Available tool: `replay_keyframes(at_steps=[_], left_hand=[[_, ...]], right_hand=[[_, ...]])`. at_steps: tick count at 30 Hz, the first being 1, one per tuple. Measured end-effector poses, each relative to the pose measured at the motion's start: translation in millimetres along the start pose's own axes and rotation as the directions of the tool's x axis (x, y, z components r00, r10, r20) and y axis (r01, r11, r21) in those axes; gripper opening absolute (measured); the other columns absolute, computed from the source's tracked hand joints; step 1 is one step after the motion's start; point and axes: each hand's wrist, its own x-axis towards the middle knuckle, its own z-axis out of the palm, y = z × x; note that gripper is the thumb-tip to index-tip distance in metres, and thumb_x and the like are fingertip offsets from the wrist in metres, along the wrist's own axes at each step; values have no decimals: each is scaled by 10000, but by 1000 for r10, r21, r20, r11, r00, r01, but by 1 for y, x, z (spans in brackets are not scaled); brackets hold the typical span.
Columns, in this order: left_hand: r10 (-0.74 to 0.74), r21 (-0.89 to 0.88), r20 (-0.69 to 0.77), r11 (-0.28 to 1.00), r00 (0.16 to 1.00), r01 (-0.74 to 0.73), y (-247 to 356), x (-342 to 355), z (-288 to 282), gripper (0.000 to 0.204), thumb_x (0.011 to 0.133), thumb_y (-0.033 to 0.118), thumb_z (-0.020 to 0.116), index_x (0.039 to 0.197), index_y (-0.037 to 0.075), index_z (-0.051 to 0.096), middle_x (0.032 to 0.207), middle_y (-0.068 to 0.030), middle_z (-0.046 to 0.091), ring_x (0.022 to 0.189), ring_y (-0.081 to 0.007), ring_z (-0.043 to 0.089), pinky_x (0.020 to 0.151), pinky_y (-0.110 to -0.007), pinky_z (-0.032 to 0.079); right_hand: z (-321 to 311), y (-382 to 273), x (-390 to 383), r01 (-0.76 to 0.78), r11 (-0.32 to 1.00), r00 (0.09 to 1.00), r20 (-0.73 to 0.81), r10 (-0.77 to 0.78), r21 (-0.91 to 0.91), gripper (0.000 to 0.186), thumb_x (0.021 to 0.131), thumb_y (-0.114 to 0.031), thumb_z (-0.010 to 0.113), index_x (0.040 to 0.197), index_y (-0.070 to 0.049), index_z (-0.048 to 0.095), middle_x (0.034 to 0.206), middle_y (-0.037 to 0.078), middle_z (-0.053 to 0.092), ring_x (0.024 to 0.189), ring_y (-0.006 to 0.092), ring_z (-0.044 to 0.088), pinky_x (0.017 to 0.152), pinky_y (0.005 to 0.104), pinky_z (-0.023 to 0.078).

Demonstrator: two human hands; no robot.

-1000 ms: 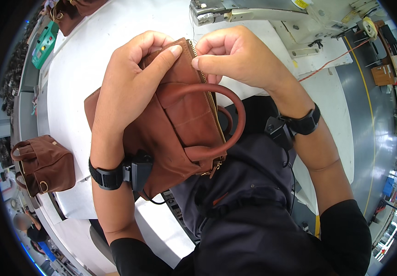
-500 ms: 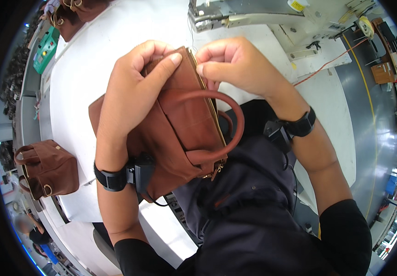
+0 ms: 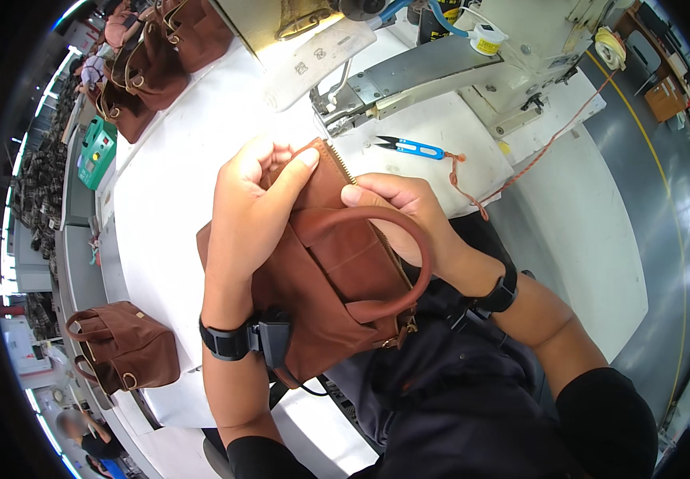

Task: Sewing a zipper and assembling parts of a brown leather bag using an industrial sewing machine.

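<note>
A brown leather handbag [image 3: 321,319] with rolled handles and a brass zipper [image 3: 345,165] lies tilted across my lap. My left hand [image 3: 257,199] grips its upper end, thumb on the leather near the zipper's top. My right hand [image 3: 401,211] grips the zippered edge lower down, thumb on the zipper and fingers partly behind the handle. Just beyond my hands, blue thread snips [image 3: 415,148] with an orange cord lie on the white work surface [image 3: 153,223].
A sewing machine [image 3: 417,80] stands ahead. Several brown bags [image 3: 145,76] are at upper left, another [image 3: 125,347] at lower left beside a green device [image 3: 96,156] farther up. Co-workers [image 3: 89,435] are at far left. A floor [image 3: 640,199] with a yellow line lies right.
The view has shifted, showing more machine, bags and the snips. My right hand has moved down the zippered edge toward the handle; my left stays at the bag's upper end.
</note>
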Motion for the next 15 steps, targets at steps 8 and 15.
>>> replay_keyframes(at_steps=[8, 15], left_hand=[[-78, -20, -58, 997, 995, 77, 3, 31, 5, 452, 952, 76, 575, 1379, -50, 501, 1307, -122, 605, 1067, -160, 627, 998, -272, 463], [-111, -137, 135, 982, 985, 130, -4, 53, -1, 405, 938, 98, 561, 1317, -42, 544, 1180, -103, 640, 1029, -138, 620, 950, -237, 464]], right_hand=[[-2, -1, 5, 122, 959, 957, -225, -182, -257, 333, 1050, -192, 633, 782, -5, 573, 698, -68, 438, 705, 24, 357, 589, 235, 348], [-6, -6, 9, 113, 990, 958, -255, -130, -79, 296, 1053, -189, 632, 821, -5, 629, 725, -99, 466, 708, 5, 377, 593, 211, 340]])
